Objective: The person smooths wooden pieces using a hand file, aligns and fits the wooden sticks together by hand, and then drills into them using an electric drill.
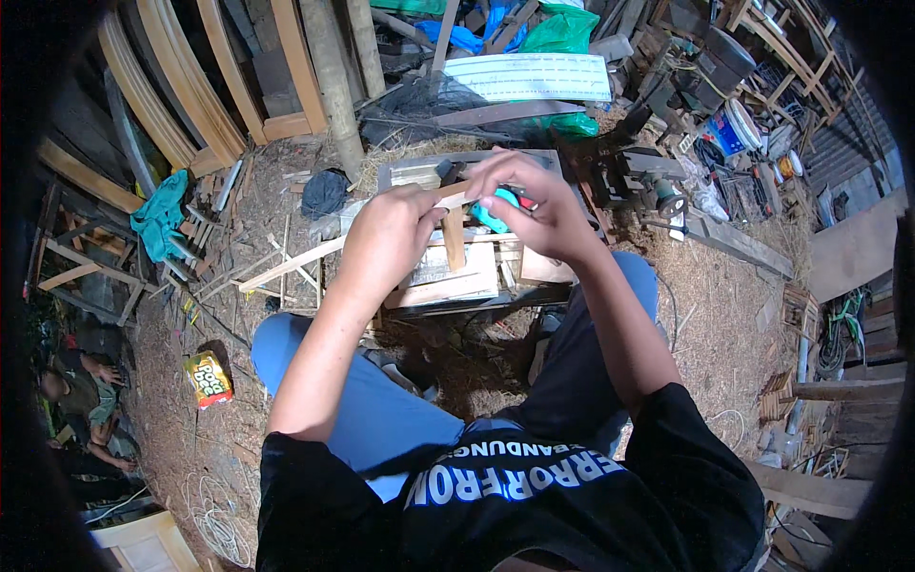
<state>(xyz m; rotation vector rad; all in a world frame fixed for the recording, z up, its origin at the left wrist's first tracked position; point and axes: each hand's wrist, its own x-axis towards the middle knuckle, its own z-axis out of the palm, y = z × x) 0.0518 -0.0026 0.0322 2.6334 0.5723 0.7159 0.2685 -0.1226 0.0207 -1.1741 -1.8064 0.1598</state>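
My left hand (386, 248) is closed on a thin light wooden strip (452, 198) above a low makeshift workbench. A short wooden piece (455, 248) extends from the strip toward me. My right hand (538, 210) is curled at the strip's right end, its thumb at a teal and red object (494, 217), perhaps a tape measure; what exactly its fingers grip is partly hidden. Wood boards and offcuts (443, 286) lie on the bench beneath my hands.
Wooden frames (214, 95) lean upper left. A teal cloth (160, 214) and snack bag (208, 379) lie left. Another person (86, 396) sits at far left. Scrap, a paint bucket (732, 131) and cables (832, 348) are right. A long timber (739, 248) extends from the bench.
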